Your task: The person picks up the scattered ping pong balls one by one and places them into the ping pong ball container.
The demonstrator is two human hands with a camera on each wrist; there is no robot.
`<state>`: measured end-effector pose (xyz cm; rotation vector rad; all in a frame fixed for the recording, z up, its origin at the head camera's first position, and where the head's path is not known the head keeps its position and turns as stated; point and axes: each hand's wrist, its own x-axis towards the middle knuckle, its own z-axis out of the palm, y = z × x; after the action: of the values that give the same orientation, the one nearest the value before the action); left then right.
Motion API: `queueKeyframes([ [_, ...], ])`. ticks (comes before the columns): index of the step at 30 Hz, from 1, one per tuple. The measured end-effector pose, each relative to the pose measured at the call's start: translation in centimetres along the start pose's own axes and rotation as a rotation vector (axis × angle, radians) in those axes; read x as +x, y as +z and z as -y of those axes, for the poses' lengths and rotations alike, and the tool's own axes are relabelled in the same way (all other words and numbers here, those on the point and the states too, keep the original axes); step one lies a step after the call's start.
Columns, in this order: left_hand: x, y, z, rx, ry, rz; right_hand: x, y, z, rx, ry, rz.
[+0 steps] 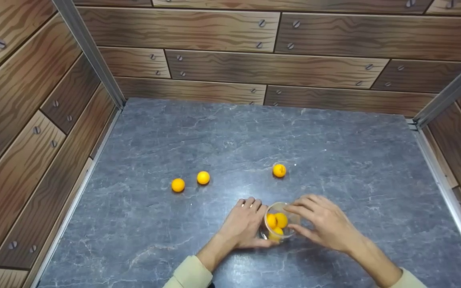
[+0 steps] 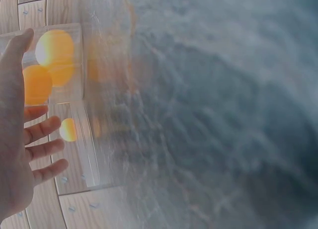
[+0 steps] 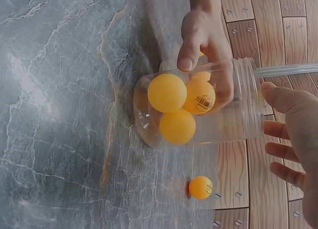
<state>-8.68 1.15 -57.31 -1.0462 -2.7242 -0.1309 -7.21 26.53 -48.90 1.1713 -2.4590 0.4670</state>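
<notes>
A clear, wide-mouthed plastic jar (image 3: 231, 122) stands on the tabletop with its threaded mouth up. Orange table tennis balls (image 3: 167, 93) lie in its lower part; three show plainly, one bearing printed marks. My left hand (image 1: 243, 225) holds the jar from the left, thumb on the near side and fingers on the far side. Beside the rim, on the right, is my right hand (image 1: 326, 225), its fingers loosely extended and nothing held. Whether its fingertips touch the rim I cannot tell.
Beyond the jar lies a loose orange ball (image 1: 279, 171). Two more, a left ball (image 1: 178, 185) and its neighbour (image 1: 203, 177), rest farther left. Wood-patterned walls (image 1: 222, 30) with metal corner posts enclose the dark marbled tabletop (image 1: 230, 132) at the back and sides.
</notes>
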Motion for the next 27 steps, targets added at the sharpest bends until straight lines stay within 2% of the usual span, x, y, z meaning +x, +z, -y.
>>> queueKeyframes([
  [13,-0.1,0.1,0.0,0.005,0.004,0.003,0.3,-0.2,-0.8,-0.021,-0.013,-0.014],
  [20,-0.1,0.0,0.0,-0.001,0.005,0.008,0.4,0.0,-1.7,-0.008,-0.058,-0.084],
  [27,0.0,-0.1,0.0,0.019,0.007,-0.011,0.6,0.0,-2.2,-0.001,-0.032,-0.095],
])
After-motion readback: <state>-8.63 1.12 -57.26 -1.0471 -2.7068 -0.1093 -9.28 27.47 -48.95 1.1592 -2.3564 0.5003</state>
